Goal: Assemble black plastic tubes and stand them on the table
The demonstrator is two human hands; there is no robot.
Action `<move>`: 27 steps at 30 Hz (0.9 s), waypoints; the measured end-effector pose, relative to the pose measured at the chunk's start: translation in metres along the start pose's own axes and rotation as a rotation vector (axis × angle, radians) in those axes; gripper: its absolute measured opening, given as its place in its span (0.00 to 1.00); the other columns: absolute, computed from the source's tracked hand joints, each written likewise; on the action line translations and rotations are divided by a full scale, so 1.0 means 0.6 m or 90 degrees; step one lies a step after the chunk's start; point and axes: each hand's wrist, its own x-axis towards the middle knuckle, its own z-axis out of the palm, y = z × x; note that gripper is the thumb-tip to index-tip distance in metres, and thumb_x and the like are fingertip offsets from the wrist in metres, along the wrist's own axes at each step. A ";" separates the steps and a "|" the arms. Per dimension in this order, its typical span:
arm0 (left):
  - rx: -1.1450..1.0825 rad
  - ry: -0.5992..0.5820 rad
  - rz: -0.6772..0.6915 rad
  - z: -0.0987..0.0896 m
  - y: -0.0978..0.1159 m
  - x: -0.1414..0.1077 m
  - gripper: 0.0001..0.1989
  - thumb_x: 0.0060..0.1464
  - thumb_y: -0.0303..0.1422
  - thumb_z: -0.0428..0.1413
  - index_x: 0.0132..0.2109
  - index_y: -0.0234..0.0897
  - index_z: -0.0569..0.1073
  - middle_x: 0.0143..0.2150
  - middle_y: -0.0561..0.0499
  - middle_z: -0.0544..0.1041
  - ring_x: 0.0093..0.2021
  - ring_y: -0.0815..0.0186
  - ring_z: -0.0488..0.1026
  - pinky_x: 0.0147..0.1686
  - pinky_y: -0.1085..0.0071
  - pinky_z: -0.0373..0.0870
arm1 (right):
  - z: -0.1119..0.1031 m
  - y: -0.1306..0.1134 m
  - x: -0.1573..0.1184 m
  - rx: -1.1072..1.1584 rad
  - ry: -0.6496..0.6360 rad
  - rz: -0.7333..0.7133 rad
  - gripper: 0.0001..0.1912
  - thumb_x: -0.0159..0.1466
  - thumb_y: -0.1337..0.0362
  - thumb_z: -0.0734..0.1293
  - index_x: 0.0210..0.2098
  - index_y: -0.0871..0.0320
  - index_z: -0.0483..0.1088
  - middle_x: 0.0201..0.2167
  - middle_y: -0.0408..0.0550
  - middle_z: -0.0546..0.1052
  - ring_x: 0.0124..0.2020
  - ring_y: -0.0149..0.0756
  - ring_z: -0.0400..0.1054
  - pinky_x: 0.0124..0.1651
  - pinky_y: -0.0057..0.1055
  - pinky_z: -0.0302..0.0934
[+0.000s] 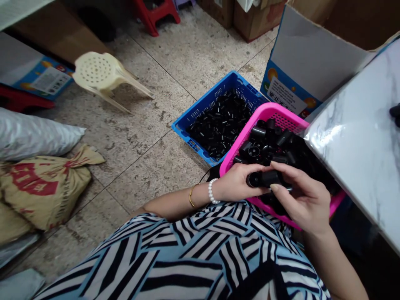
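Over the near side of a pink basket (270, 109), my left hand (239, 182) and my right hand (303, 196) meet around black cylindrical plastic pieces. One piece (253, 179), its round end showing, lies in my left hand's fingers. My right hand pinches another black piece (270, 178) between thumb and fingers, end to end with the first. Whether the two are joined cannot be made out. Many similar black parts (283, 139) fill the pink basket. Beyond it to the left, a blue crate (187, 114) holds many smaller black parts (223, 121).
A marble-patterned table (362, 129) borders the basket on the right. Behind it stands an open carton (306, 62). On the tiled floor are a cream stool (96, 71), a red stool (159, 14) and, at left, tied sacks (46, 187).
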 end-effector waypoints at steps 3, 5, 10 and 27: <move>0.037 -0.003 0.002 0.002 -0.005 0.002 0.19 0.55 0.36 0.65 0.52 0.33 0.79 0.42 0.50 0.83 0.41 0.63 0.80 0.41 0.72 0.75 | 0.006 -0.007 0.002 -0.119 -0.011 -0.119 0.30 0.64 0.70 0.74 0.64 0.47 0.71 0.55 0.46 0.82 0.52 0.43 0.80 0.61 0.42 0.75; 0.044 -0.015 0.019 0.003 -0.009 0.003 0.19 0.52 0.31 0.64 0.51 0.32 0.79 0.45 0.48 0.84 0.45 0.59 0.81 0.46 0.68 0.76 | 0.014 -0.010 0.004 -0.167 -0.032 -0.207 0.35 0.64 0.72 0.73 0.68 0.49 0.67 0.56 0.48 0.81 0.53 0.43 0.79 0.65 0.46 0.72; 0.010 0.003 0.037 0.000 -0.010 0.004 0.21 0.51 0.24 0.60 0.53 0.33 0.78 0.51 0.44 0.83 0.51 0.57 0.81 0.53 0.64 0.76 | 0.032 -0.007 0.002 -0.172 0.004 -0.280 0.37 0.62 0.74 0.74 0.68 0.52 0.66 0.51 0.49 0.83 0.52 0.43 0.80 0.65 0.49 0.73; 0.061 -0.008 0.042 -0.006 -0.002 0.008 0.21 0.57 0.37 0.63 0.55 0.32 0.77 0.50 0.44 0.83 0.49 0.57 0.81 0.50 0.67 0.76 | 0.038 0.001 -0.007 -0.119 0.074 -0.110 0.24 0.65 0.68 0.73 0.60 0.52 0.71 0.54 0.50 0.82 0.60 0.51 0.75 0.72 0.56 0.62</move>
